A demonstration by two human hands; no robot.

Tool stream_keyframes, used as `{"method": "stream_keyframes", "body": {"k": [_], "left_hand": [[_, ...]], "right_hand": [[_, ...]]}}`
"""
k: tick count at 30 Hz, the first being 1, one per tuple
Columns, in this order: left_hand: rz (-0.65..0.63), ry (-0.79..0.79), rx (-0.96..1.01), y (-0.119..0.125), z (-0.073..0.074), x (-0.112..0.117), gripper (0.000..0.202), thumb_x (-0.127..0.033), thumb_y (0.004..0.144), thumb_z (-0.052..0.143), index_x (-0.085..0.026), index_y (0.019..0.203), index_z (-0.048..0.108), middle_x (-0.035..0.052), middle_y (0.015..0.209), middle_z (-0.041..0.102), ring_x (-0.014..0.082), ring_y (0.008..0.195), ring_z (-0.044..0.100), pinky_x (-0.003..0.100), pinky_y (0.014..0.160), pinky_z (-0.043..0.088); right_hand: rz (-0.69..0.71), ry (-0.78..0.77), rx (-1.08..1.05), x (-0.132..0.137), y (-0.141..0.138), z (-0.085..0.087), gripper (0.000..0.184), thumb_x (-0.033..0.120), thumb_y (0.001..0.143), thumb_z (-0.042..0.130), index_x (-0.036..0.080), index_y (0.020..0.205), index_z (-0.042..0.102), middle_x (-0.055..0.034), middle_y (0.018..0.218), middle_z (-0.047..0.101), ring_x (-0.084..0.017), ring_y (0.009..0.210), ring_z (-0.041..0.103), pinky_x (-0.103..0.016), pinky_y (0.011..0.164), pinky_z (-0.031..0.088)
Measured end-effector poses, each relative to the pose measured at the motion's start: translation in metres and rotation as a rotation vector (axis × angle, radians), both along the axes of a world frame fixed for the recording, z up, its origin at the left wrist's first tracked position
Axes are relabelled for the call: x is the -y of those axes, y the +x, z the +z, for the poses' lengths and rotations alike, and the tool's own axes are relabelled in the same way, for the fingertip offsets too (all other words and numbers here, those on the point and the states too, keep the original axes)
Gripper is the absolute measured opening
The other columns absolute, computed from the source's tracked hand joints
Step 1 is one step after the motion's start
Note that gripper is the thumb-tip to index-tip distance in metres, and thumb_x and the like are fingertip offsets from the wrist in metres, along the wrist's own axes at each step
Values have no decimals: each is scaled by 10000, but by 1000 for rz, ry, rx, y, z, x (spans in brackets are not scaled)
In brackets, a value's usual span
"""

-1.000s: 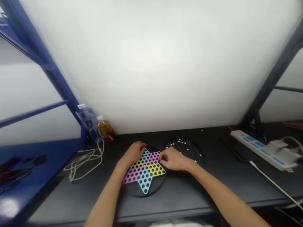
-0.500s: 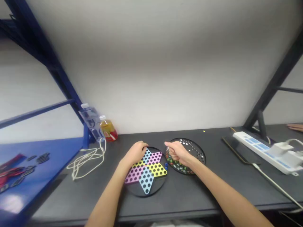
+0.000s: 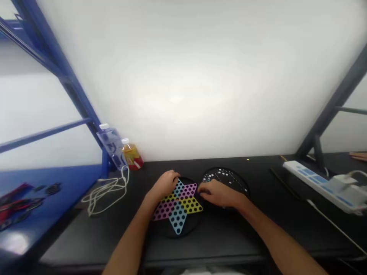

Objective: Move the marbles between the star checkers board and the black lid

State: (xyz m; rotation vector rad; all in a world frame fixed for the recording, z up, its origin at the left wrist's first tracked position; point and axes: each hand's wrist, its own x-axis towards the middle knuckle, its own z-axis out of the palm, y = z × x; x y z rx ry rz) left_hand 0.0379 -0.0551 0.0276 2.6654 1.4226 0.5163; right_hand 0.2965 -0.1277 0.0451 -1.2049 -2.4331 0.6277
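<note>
A Chinese checkers board with a pink, yellow and light blue star lies on the dark table. My left hand is curled over the board's far left edge, its fingertips partly hidden. My right hand is between the board and a round black tray. Its fingers are bent and drawn together by the board's right rim, at a small dark blue spot. What they hold, if anything, is too small and dark to make out. White spots show in the tray's far part; my right hand and deep shade hide its near part.
A white cable, a clear bottle and a yellow-red drink bottle are at the left. To the right is a white power strip with plugged-in chargers beside a dark phone-like slab. A blue surface adjoins the table.
My right hand has turned palm-down from a fist above the tray, its fingertips lowering to the board's right rim by the blue marbles. My left hand stays put. The table looks darker.
</note>
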Motion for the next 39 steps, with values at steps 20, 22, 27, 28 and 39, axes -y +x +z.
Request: {"method": "stream_keyframes", "body": {"k": [20,22,27,28,39], "left_hand": [[-8,5,-39,0,1,-1,334,-203,924,407,-167,1080,701,100,995,678,205,963,619,295,897,455],[-8,1,-38,1,1,-1,340,-204,927,402,-169,1087,700,100,996,679,205,964,620,295,899,455],[-6,-1,-37,1,3,1,336,-199,922,408,-168,1093,696,99,1000,676,203,960,619,292,893,455],[-6,1,-39,1,3,1,334,-200,920,411,-166,1092,696,99,999,676,204,959,619,293,895,454],[4,-3,-19,0,1,-1,335,-203,921,412,-172,1081,704,97,1000,685,205,969,622,296,904,452]], "right_hand": [[-4,-847,-1103,-27,-3,-16,283,501,866,515,221,902,511,103,528,281,-65,409,122,-193,379,100],[-45,-865,-1135,-29,-4,-19,362,562,869,481,212,779,474,88,533,313,-62,402,130,-206,375,78],[-167,-353,-627,-22,-11,-20,517,561,841,554,186,521,398,57,451,324,-73,432,263,-236,443,191],[-150,-226,-487,-20,-10,-19,499,534,830,587,175,515,442,45,458,375,-82,460,316,-238,472,224],[61,-67,50,-4,-2,-7,163,329,824,632,183,828,704,-27,715,668,-141,644,566,-237,597,358]]}}
